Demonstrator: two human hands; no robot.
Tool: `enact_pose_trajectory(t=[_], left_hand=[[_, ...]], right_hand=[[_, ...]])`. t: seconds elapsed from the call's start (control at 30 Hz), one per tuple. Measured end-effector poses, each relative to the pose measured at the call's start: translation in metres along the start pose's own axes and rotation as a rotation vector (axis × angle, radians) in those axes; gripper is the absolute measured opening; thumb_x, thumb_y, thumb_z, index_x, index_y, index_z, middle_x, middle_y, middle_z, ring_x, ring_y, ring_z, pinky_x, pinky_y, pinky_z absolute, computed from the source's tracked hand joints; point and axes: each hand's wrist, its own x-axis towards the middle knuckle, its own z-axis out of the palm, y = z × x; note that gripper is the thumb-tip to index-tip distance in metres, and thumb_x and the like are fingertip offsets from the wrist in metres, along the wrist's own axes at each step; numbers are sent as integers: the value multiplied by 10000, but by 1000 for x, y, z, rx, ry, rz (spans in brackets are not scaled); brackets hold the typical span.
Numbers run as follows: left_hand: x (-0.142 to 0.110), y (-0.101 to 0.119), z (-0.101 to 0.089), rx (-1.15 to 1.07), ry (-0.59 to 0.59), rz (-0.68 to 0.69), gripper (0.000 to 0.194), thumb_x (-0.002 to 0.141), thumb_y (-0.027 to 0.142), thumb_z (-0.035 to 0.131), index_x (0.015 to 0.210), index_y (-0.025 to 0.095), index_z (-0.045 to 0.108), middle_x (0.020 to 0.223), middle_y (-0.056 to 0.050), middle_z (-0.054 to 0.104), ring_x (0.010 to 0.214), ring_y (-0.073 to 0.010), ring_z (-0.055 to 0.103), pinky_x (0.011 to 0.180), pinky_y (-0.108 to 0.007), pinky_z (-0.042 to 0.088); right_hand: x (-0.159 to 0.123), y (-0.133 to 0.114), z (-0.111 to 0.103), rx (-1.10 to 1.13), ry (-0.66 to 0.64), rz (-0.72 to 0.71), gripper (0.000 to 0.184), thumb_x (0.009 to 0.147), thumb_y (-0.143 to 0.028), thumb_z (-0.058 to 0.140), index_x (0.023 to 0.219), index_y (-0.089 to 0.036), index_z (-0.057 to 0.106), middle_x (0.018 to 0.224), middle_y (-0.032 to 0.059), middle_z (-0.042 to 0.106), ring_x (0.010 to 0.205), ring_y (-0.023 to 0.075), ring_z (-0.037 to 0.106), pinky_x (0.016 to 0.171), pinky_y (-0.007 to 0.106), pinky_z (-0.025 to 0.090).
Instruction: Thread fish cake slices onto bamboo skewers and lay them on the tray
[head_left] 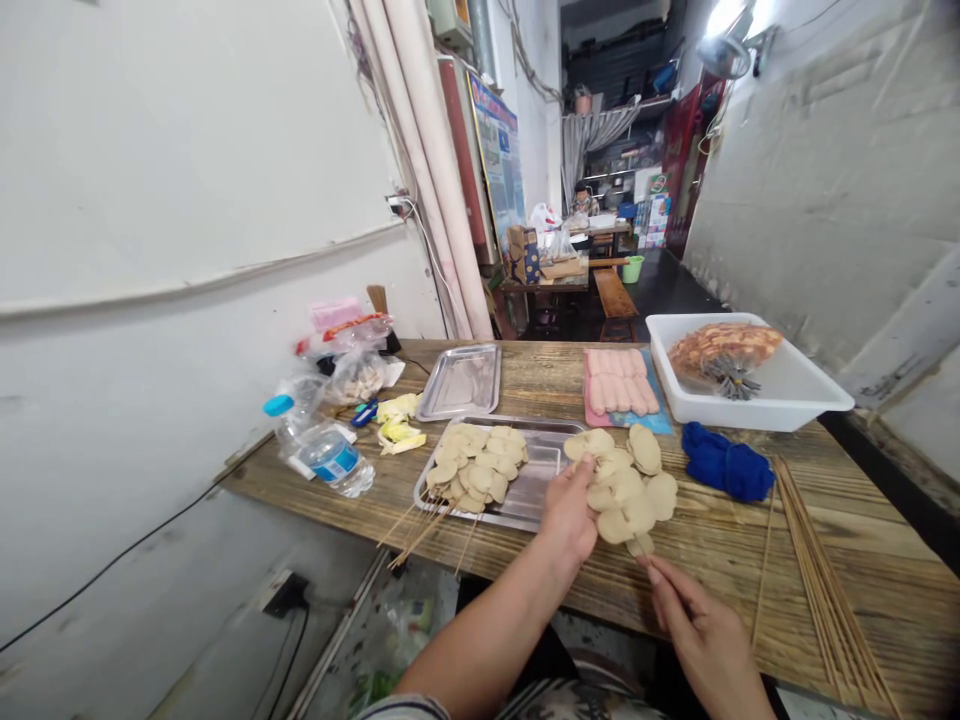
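My left hand (568,515) grips a fan of skewers loaded with pale round slices (626,485), fingers closed on the slices near their lower left. My right hand (694,625) pinches the skewer ends below the fan, at the table's front edge. A metal tray (544,470) just left of the fan carries more finished skewers of pale slices (476,465), their sticks poking over the front edge.
On the wooden table (862,590): an empty metal tray (461,380), pink sausages (619,380), a white tub (787,395) of skewered food, a blue cloth (727,465), bare sticks (817,580), a plastic bottle (330,455), bags at left. A person sits far back.
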Motion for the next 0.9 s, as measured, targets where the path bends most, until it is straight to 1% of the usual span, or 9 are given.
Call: enact_pose_trajectory(t=[0.17, 0.3, 0.4, 0.5, 0.63, 0.7, 0.77, 0.83, 0.9], left_hand=[[0, 0, 0, -3, 31, 6, 288, 685, 274, 662, 867, 63, 590, 741, -88, 641, 721, -170, 623, 679, -282, 496], [-1, 1, 0, -6, 21, 0, 275, 713, 261, 636, 893, 58, 590, 765, -96, 644, 723, -166, 625, 690, -283, 498], [-2, 2, 1, -3, -2, 4, 302, 725, 293, 623, 918, 63, 589, 815, -110, 650, 741, -169, 626, 701, -288, 499], [-5, 4, 3, 6, -33, 14, 348, 725, 354, 615, 935, 78, 589, 862, -118, 650, 778, -181, 625, 713, -295, 498], [-12, 5, 0, 22, -64, 71, 348, 729, 370, 601, 936, 91, 587, 900, -121, 649, 815, -187, 620, 734, -296, 488], [-18, 6, -6, 47, -52, 70, 362, 751, 397, 564, 941, 89, 581, 901, -130, 648, 808, -190, 621, 736, -309, 484], [-26, 9, -16, 89, -31, 71, 380, 764, 413, 538, 961, 89, 571, 904, -139, 648, 809, -192, 621, 742, -318, 477], [-35, 15, -30, 160, 5, 126, 362, 750, 380, 564, 979, 99, 562, 917, -136, 648, 815, -183, 617, 756, -312, 467], [-46, 25, -46, 284, 49, 230, 323, 731, 333, 592, 957, 104, 575, 893, -126, 653, 782, -168, 614, 752, -300, 461]], right_hand=[[-1, 6, 2, 11, 3, -29, 401, 804, -449, 471, 971, -165, 700, 607, 53, 681, 561, 191, 628, 491, 225, 480], [-1, 11, 2, -18, -44, -28, 450, 826, -449, 444, 1019, -116, 677, 587, 58, 659, 538, 187, 611, 481, 227, 471], [1, 13, 1, -34, -65, -31, 481, 838, -447, 426, 1051, -83, 656, 582, 57, 640, 519, 176, 589, 485, 224, 463], [2, 12, 1, -34, -53, -34, 486, 832, -451, 433, 1042, -75, 657, 585, 57, 638, 508, 167, 573, 496, 220, 461], [3, 7, -1, -15, -22, -24, 494, 802, -470, 452, 1004, -79, 676, 556, 46, 627, 488, 155, 562, 490, 208, 458], [4, 4, -4, -23, -7, -10, 495, 770, -488, 469, 981, -97, 688, 541, 34, 618, 476, 150, 558, 483, 201, 456], [7, 2, -8, -50, -2, 18, 502, 738, -508, 479, 973, -120, 695, 526, 20, 608, 461, 147, 551, 484, 202, 456], [12, -1, -10, -54, -16, 50, 504, 714, -519, 487, 966, -136, 696, 545, 16, 614, 478, 148, 559, 489, 203, 455], [18, -7, -7, -13, -67, 66, 491, 709, -516, 490, 948, -137, 691, 525, 3, 592, 480, 147, 551, 476, 206, 443]])
